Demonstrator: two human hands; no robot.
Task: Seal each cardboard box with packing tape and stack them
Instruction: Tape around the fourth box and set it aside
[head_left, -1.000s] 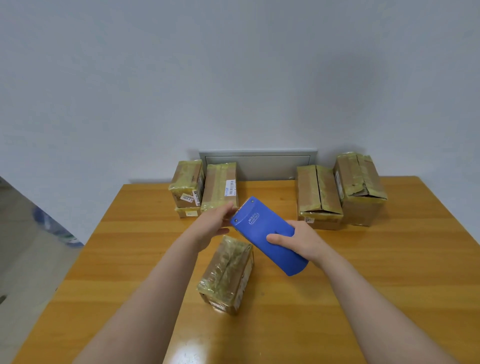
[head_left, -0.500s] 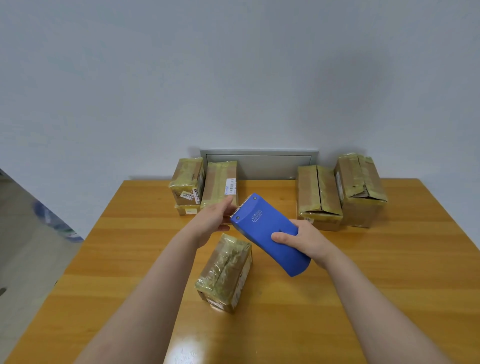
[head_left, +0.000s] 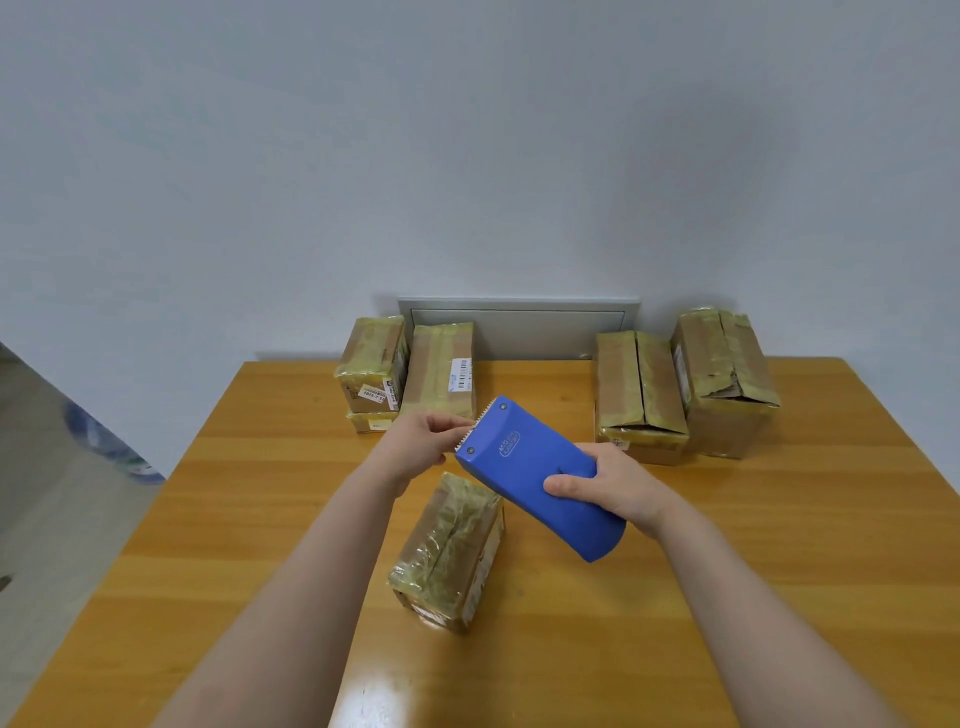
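Our right hand (head_left: 613, 488) grips the dispenser (head_left: 540, 478) over the near box (head_left: 449, 551), our left hand (head_left: 421, 447) pinches what seems its tape end (head_left: 469, 435); back-left boxes (head_left: 410, 369) look taped and stacked, right boxes (head_left: 685, 384) remain.

Wooden surface (head_left: 779, 571), orange-brown grain, under the fingers (head_left: 436, 426). Grey metal wall panel (head_left: 519, 330) well beyond them, set low in white wall (head_left: 467, 156). Far left of fingers: grey floor (head_left: 47, 509), blurred blue object (head_left: 109, 447) on it.
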